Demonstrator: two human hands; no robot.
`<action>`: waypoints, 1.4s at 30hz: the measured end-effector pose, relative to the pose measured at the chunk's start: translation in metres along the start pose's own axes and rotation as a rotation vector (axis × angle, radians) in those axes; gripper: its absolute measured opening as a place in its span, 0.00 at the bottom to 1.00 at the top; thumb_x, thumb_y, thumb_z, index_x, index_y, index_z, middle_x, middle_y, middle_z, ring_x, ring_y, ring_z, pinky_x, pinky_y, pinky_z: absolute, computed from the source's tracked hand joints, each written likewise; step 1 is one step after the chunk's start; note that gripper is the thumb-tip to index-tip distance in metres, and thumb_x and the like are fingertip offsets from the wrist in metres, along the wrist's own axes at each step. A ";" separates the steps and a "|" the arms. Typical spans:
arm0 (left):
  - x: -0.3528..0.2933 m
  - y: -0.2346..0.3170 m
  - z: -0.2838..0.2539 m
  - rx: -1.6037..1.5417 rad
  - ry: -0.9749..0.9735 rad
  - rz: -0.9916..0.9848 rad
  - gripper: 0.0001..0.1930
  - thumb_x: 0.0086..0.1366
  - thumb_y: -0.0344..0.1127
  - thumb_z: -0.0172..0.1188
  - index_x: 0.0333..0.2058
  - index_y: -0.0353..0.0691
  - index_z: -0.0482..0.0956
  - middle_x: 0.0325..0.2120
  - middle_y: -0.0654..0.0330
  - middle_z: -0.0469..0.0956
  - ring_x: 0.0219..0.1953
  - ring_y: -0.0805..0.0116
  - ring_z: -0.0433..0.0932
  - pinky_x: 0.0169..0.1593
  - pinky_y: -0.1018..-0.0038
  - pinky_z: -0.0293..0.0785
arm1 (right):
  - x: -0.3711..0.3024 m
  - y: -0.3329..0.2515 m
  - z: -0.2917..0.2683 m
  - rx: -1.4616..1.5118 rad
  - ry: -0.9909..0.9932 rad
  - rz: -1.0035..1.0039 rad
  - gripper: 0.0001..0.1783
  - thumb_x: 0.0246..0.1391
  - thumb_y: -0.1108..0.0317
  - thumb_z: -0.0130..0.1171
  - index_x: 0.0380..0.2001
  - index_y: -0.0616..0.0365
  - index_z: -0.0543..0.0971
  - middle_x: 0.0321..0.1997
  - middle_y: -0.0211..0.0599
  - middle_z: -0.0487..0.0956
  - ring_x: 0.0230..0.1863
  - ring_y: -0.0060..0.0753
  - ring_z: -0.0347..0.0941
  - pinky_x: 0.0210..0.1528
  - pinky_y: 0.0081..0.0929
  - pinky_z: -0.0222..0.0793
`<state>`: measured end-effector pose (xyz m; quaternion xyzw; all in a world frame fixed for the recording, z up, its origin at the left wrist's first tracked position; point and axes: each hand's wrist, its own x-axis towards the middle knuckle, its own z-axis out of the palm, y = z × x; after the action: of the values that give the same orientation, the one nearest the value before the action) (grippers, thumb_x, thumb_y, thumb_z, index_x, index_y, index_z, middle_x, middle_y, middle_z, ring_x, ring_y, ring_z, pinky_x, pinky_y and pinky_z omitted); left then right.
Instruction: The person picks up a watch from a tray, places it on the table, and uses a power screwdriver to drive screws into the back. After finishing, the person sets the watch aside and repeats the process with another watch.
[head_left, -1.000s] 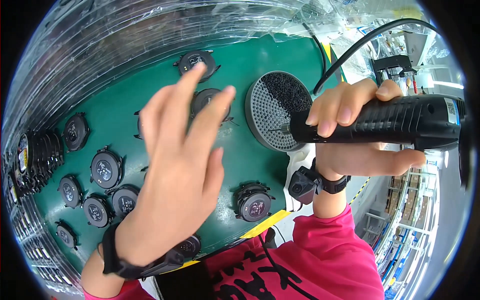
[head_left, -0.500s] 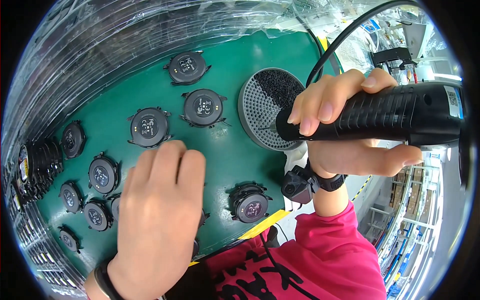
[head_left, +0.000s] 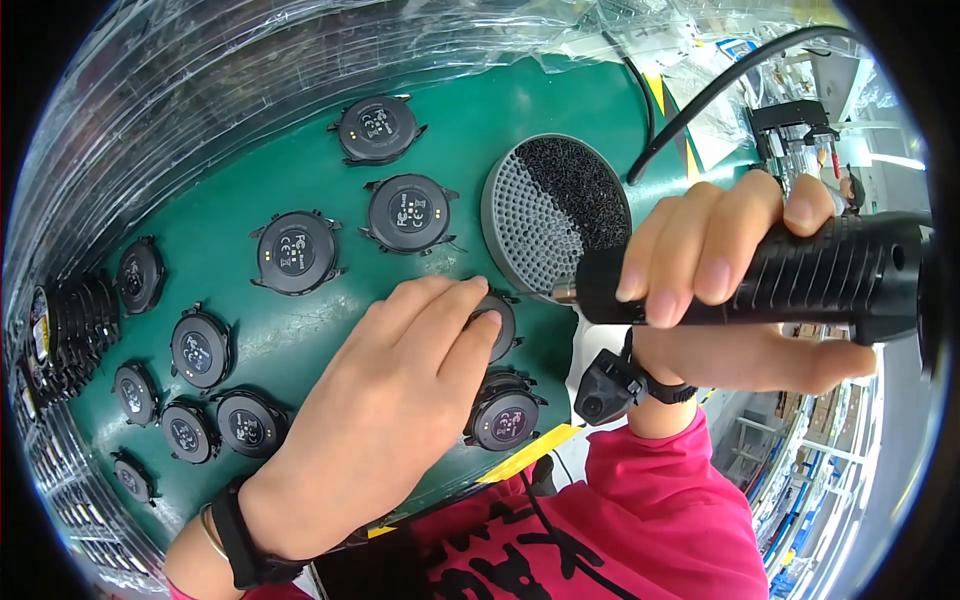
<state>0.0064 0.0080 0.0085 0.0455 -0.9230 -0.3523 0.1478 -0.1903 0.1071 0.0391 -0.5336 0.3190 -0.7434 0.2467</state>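
My left hand (head_left: 385, 395) is closed, with thumb and fingertips on a round black watch case (head_left: 502, 328) that they partly cover. My right hand (head_left: 715, 250) wraps around a black electric screwdriver (head_left: 835, 270), which lies nearly level. Its thin bit points left, to the upper edge of that watch case; whether the two touch, I cannot tell. Just behind the bit stands a round grey dish (head_left: 530, 235) with a dimpled surface and a heap of tiny black screws (head_left: 585, 190) on its right side. Directly below the held case lie stacked watch cases (head_left: 505, 415).
Several more watch cases (head_left: 297, 252) lie back up across the green table mat (head_left: 300, 370). A row of stacked cases (head_left: 80, 325) stands at the left edge. Clear plastic film (head_left: 250, 60) walls the far side. A black cable (head_left: 720, 80) arches at upper right.
My left hand has moved right and now holds a watch case below the dish. The screwdriver in my right hand has shifted slightly right and nearer to me.
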 end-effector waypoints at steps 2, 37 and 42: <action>0.000 -0.001 0.001 -0.016 0.001 0.005 0.21 0.48 0.18 0.63 0.45 0.30 0.76 0.49 0.49 0.74 0.49 0.48 0.74 0.48 0.59 0.75 | -0.001 0.002 0.005 -0.017 -0.024 0.040 0.47 0.48 0.23 0.52 0.51 0.56 0.65 0.29 0.37 0.74 0.19 0.31 0.74 0.20 0.32 0.74; -0.001 -0.011 0.003 -0.160 0.050 -0.039 0.23 0.45 0.21 0.68 0.43 0.39 0.79 0.49 0.55 0.75 0.45 0.51 0.74 0.46 0.62 0.74 | 0.000 0.010 -0.010 -0.006 -0.092 0.037 0.48 0.46 0.21 0.51 0.50 0.56 0.67 0.30 0.40 0.74 0.23 0.36 0.74 0.27 0.37 0.74; -0.003 -0.015 0.003 -0.174 0.057 -0.036 0.24 0.43 0.23 0.71 0.44 0.38 0.79 0.51 0.56 0.76 0.43 0.53 0.73 0.45 0.63 0.74 | 0.004 0.019 -0.020 -0.087 -0.139 -0.052 0.52 0.45 0.16 0.43 0.51 0.55 0.68 0.29 0.39 0.73 0.23 0.35 0.73 0.26 0.36 0.73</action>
<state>0.0076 -0.0008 -0.0042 0.0591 -0.8833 -0.4325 0.1708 -0.2099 0.0959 0.0233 -0.6021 0.3194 -0.6962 0.2255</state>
